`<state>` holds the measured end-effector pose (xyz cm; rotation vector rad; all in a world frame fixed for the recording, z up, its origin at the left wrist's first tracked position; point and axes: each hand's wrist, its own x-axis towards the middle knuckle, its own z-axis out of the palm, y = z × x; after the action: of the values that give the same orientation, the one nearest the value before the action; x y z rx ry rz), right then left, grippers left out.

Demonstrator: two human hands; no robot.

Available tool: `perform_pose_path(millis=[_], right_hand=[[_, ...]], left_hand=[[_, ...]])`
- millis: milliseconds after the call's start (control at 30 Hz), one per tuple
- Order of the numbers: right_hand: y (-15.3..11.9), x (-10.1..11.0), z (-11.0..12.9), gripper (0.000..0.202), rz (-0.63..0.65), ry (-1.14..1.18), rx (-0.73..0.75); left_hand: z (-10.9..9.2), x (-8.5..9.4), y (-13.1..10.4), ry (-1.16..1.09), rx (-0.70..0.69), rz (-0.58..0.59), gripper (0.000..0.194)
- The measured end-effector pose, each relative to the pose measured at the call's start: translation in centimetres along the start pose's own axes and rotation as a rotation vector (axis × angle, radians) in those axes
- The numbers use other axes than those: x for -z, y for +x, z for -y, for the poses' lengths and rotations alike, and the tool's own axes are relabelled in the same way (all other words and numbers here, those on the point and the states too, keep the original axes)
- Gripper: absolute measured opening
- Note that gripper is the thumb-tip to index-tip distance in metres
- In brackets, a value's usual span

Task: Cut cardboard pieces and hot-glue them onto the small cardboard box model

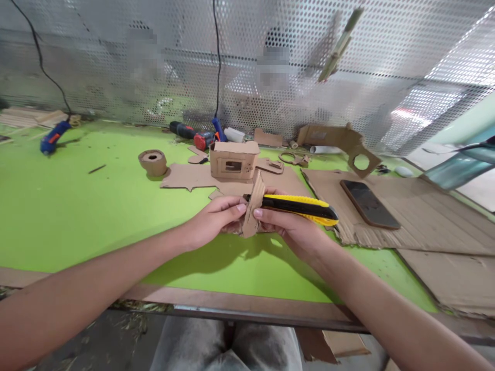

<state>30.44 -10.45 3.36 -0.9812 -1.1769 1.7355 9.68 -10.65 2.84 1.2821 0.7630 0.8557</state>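
Note:
Both hands meet over the near middle of the table around a small cardboard piece (253, 208). My left hand (216, 219) pinches its left side between thumb and fingers. On the right side, my right hand (288, 219) grips the same piece with the thumb pressed on it, and a yellow and black utility knife (299, 205) lies across that hand, its handle pointing right. The knife's front end passes behind the cardboard. Just beyond the hands a small cardboard box (234, 161) with a rectangular window stands on flat cardboard (187, 176).
A cardboard roll (153, 163) stands left of the box. Behind are a drill (193, 135) and a blue glue gun (218, 130); another glue gun (54, 137) lies far left. At right a phone (369, 204) rests on cardboard sheets (436, 206). Perforated metal (247, 67) rises behind.

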Motion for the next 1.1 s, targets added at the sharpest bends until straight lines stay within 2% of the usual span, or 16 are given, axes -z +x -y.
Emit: perform_pose_path(millis=[167, 400, 667, 867, 1000, 1100], right_hand=[[0.02, -0.1, 0.19, 0.041, -0.028, 0.024, 0.036], [-0.16, 0.09, 0.34, 0.038, -0.041, 0.025, 0.057], [0.04, 0.38, 0.12, 0.038, -0.036, -0.042, 0.12], [0.04, 0.42, 0.12, 0.041, 0.0, -0.035, 0.069], [0.0, 0.65, 0.12, 0.032, -0.056, -0.15, 0.08], [-0.08, 0.54, 0.29, 0.029, -0.041, -0.193, 0.119]], left_hand=[[0.01, 0.18, -0.06, 0.041, 0.001, 0.009, 0.038], [-0.26, -0.01, -0.13, 0.037, -0.011, -0.012, 0.028], [-0.17, -0.23, -0.02, 0.02, 0.014, -0.017, 0.036], [-0.33, -0.47, -0.08, -0.014, 0.072, -0.02, 0.038], [-0.28, -0.62, -0.06, -0.005, 0.09, -0.037, 0.038], [-0.27, -0.68, -0.01, -0.013, 0.079, -0.053, 0.037]])
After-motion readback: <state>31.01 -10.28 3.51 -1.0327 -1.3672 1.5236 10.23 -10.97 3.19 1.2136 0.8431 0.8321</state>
